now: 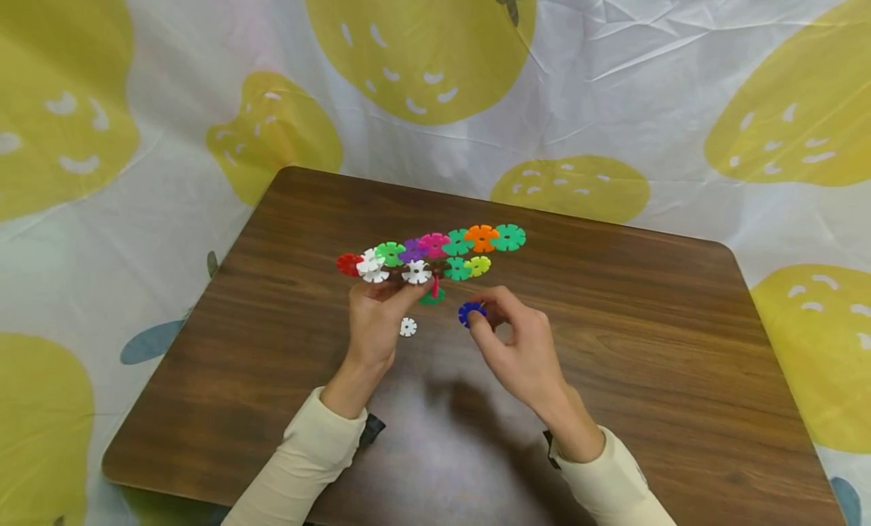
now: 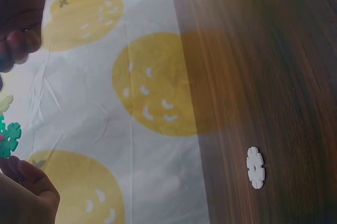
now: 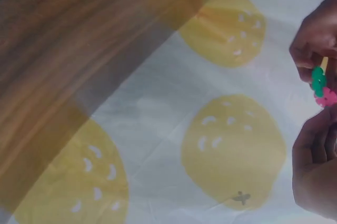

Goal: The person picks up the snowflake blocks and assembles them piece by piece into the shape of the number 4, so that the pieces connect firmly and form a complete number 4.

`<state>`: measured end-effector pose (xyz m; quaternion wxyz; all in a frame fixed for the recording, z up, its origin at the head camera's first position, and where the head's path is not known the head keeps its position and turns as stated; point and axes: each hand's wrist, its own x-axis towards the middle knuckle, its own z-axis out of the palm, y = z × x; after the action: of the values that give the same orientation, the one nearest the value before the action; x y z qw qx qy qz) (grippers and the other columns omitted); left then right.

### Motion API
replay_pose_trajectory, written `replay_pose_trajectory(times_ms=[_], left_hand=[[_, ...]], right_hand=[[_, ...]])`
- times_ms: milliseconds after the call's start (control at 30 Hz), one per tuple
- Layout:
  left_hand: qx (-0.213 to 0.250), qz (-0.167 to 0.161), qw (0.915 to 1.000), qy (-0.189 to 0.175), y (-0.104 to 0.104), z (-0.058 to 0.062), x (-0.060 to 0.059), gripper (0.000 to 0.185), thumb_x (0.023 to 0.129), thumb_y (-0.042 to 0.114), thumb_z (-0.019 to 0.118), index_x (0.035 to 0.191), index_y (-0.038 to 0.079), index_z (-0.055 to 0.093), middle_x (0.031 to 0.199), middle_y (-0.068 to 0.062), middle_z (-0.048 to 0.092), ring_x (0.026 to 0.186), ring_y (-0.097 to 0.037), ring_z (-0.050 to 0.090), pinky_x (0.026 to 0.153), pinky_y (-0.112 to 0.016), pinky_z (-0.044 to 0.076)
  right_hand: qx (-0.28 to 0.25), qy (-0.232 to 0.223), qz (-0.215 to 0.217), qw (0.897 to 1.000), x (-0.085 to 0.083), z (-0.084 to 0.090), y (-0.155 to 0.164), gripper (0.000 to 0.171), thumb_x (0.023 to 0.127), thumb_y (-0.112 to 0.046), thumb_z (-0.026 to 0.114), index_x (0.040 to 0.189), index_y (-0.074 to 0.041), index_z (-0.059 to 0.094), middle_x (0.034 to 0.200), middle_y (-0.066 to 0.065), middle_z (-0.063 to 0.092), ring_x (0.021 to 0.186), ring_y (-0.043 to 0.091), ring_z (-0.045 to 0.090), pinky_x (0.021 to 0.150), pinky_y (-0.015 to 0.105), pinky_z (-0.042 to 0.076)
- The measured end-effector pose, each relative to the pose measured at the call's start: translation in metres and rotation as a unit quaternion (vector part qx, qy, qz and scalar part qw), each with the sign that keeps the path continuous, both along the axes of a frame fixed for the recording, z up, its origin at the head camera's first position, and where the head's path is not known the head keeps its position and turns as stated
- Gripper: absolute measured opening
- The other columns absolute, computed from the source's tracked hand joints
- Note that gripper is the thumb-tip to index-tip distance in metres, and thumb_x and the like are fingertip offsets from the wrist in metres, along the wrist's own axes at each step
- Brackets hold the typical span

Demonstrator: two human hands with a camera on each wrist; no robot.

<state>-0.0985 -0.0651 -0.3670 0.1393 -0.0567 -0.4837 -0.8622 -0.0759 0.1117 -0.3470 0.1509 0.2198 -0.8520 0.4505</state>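
Head view: our left hand (image 1: 373,314) grips the chain of coloured plastic snowflake discs (image 1: 435,252) above the wooden table (image 1: 646,344); our right hand (image 1: 517,344) pinches a blue plastic disc (image 1: 469,313). We judge the long, one-sided chain could sag or separate.

Left wrist view: a loose white plastic disc (image 2: 255,167) lies on the table.

Right wrist view: fingers (image 3: 316,45) close beside green and pink discs (image 3: 321,88); misaligned slots could jam.

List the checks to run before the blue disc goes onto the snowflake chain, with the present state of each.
1. Right hand pinches the blue disc: ok.
2. Left hand holds the chain of discs from below, raised off the table: ok.
3. Blue disc apart from the chain, not yet joined: ok.
4. Free slot on the chain facing the blue disc: cannot tell.
5. Loose white disc lies flat on the table between the hands, not in their way: ok.
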Motion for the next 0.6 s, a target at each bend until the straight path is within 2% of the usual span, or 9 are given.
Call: replay_pose_trajectory(times_ms=[233, 433, 600], left_hand=[[0.000, 0.002, 1.0000, -0.001, 0.003, 0.000, 0.000, 0.026, 0.072, -0.010, 0.068, 0.096, -0.001, 0.064, 0.085, -0.004, 0.070, 0.072, -0.019, 0.068, 0.069, -0.032, 0.057], [-0.010, 0.006, 0.9999, 0.001, 0.004, 0.001, 0.001, 0.027, 0.072, -0.010, 0.068, 0.098, -0.008, 0.061, 0.086, -0.004, 0.070, 0.074, -0.019, 0.068, 0.069, -0.032, 0.057], [-0.008, 0.004, 1.0000, 0.000, 0.005, 0.002, 0.002, 0.025, 0.073, -0.009, 0.068, 0.096, -0.003, 0.063, 0.085, -0.003, 0.070, 0.072, -0.019, 0.068, 0.068, -0.032, 0.057]], right_hand=[[-0.089, 0.077, -0.016, 0.993, -0.004, 0.016, -0.003, 0.017, 0.084, -0.005, 0.057, 0.097, -0.011, 0.064, 0.072, -0.001, 0.064, 0.059, 0.008, 0.055, 0.056, 0.018, 0.047], [-0.102, 0.091, -0.039, 0.990, -0.007, 0.025, -0.008, 0.019, 0.084, -0.006, 0.057, 0.100, -0.011, 0.066, 0.076, 0.000, 0.065, 0.061, 0.008, 0.056, 0.058, 0.017, 0.050], [-0.111, 0.097, -0.037, 0.988, -0.009, 0.030, -0.013, 0.012, 0.084, -0.011, 0.062, 0.095, -0.009, 0.067, 0.080, 0.001, 0.067, 0.065, 0.009, 0.059, 0.062, 0.018, 0.052]])
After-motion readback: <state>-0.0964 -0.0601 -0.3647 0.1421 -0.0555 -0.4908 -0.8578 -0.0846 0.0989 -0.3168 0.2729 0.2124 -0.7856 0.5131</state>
